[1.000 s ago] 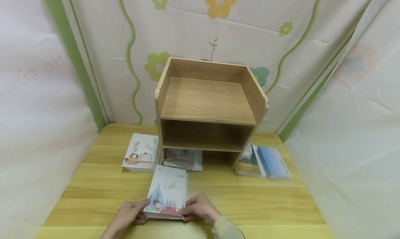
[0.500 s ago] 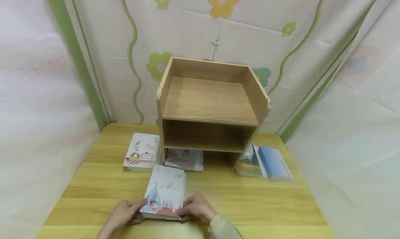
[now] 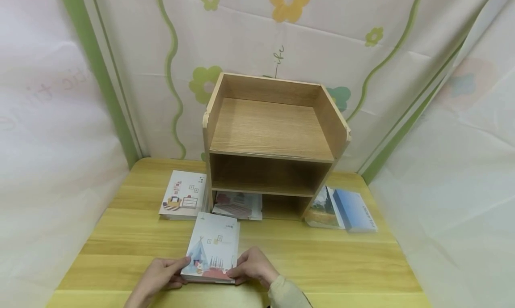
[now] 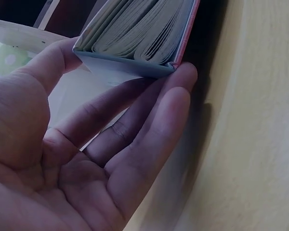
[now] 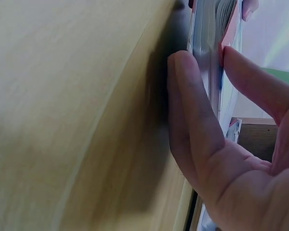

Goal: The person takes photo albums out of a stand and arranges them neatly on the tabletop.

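Note:
A thick white photo album (image 3: 213, 245) with a blue tent on its cover is held near the table's front, its far end close to the shelf. My left hand (image 3: 162, 274) grips its near left corner, thumb on the cover and fingers underneath. At the near right corner my right hand (image 3: 254, 267) pinches it, again with the thumb on top. The left wrist view shows the album's page edges (image 4: 139, 31) bulging between the covers. In the right wrist view, fingertips (image 5: 187, 65) press its underside, just above the table.
A wooden desk shelf (image 3: 269, 127) stands at the back. Its lowest compartment holds a flat printed packet (image 3: 237, 205). Another white album (image 3: 185, 194) lies left of it. To the right are a landscape-covered book (image 3: 323, 209) and a blue box (image 3: 354, 209). Fabric walls surround the table (image 3: 322, 263).
Both hands have shifted the photo album slightly to the left, mostly in the first half second. Since then it has stayed nearly still. The view has also drifted a little.

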The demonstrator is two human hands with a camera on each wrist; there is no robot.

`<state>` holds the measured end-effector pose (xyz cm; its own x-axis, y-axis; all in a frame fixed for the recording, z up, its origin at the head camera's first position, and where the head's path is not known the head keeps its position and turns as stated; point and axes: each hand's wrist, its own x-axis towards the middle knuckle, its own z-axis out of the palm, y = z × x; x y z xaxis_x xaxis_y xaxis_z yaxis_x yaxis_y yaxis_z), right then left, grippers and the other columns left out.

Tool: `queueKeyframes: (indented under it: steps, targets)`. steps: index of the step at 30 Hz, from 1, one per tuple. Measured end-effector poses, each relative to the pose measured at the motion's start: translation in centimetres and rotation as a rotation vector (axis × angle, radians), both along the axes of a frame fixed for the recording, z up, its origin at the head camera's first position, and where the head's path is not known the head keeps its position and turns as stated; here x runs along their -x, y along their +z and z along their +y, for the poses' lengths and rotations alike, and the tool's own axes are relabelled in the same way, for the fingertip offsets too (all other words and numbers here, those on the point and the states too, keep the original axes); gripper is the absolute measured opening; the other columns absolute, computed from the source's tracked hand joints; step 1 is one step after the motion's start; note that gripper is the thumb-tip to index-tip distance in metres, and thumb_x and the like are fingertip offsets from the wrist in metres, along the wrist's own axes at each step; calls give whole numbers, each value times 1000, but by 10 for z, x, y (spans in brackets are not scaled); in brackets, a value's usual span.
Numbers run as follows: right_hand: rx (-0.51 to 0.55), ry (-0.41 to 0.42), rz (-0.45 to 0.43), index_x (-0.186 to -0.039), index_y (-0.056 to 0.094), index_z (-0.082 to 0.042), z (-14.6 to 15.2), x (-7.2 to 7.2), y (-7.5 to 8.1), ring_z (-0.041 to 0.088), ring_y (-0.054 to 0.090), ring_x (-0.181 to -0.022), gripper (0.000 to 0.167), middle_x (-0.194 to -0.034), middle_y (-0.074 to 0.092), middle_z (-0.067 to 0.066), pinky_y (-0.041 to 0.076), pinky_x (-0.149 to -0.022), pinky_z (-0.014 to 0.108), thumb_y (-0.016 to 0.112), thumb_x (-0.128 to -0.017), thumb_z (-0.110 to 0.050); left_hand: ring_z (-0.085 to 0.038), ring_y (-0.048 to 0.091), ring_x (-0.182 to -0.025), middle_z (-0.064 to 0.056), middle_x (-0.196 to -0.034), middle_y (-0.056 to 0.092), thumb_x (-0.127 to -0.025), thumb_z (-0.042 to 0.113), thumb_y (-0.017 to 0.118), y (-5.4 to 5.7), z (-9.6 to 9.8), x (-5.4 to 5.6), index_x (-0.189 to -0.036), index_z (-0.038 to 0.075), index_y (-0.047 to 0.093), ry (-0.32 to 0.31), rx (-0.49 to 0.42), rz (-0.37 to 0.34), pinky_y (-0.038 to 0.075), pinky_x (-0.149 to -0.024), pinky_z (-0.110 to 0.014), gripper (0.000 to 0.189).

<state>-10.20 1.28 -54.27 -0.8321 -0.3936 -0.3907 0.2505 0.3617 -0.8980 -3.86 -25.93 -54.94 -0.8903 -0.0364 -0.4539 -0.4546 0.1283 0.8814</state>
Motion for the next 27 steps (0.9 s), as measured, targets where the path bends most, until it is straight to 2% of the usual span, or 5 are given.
queueKeyframes:
  steps: [4, 10, 17, 21, 27]
  targets:
    - [-38, 11, 55, -59, 65, 1, 0, 1, 2, 27, 67, -51, 23, -56, 64, 12, 60, -52, 38, 87, -69, 1, -17, 63, -62, -8, -72, 68, -90, 39, 72, 3, 2, 1, -86, -1, 77, 30, 85, 5, 59, -59, -29, 40]
    - [-189, 24, 250, -56, 63, -8, 2, 4, 0, 14, 55, -45, 27, -49, 59, 1, 47, -43, 25, 87, -69, -9, -28, 65, -93, -13, -100, 72, -88, 39, 73, 11, 5, 6, -103, 1, 76, 92, 371, 58, 56, -77, -39, 41]
    - [-153, -13, 184, -77, 73, -5, 19, 15, 0, 22, 62, -56, 16, -65, 65, 8, 56, -51, 34, 81, -80, -18, -39, 60, -107, -20, -112, 68, -92, 38, 68, 35, 19, 16, -119, -2, 67, 195, 485, 153, 49, -89, -55, 48]
    - [-35, -77, 113, -93, 70, 3, 37, 30, -1, 27, 65, -70, 19, -81, 67, 14, 61, -63, 40, 74, -86, -14, -32, 64, -104, -19, -115, 67, -93, 39, 68, 47, 31, 28, -121, -2, 67, 225, 415, 221, 53, -90, -45, 49]
    - [109, -132, 44, -115, 61, 14, 68, 54, 2, 39, 66, -88, 34, -98, 67, 25, 59, -79, 48, 63, -95, -13, -35, 63, -108, -27, -125, 59, -96, 35, 64, 56, 48, 52, -132, -8, 54, 196, 142, 189, 54, -92, -40, 57]
